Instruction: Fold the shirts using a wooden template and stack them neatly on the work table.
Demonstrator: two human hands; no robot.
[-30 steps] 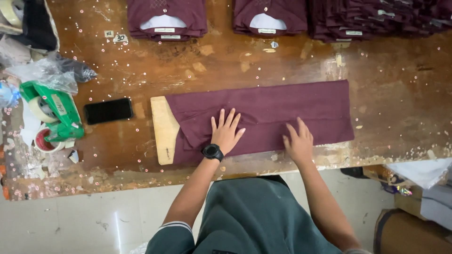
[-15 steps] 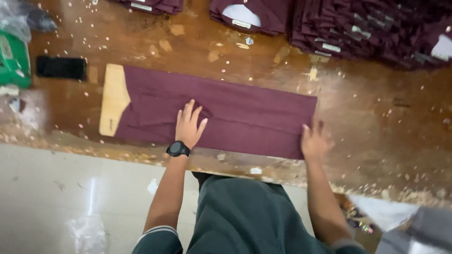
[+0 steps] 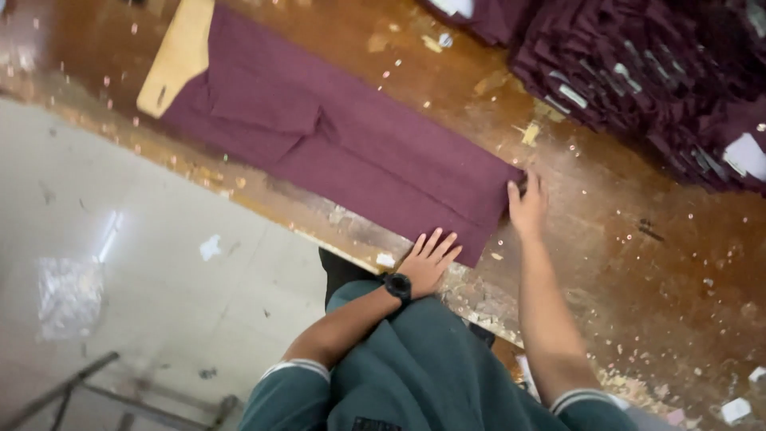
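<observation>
Worn wooden table [image 3: 606,263]: left hand [image 3: 427,259] flat on maroon cloth [image 3: 359,152]; right hand [image 3: 527,203] pinching its corner.

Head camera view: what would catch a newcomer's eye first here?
A long maroon folded garment stretches across the worn wooden table, with a pale folding board poking out at its far end. The left hand and right hand sit at its near end. A stack of maroon garments fills the upper right.
</observation>
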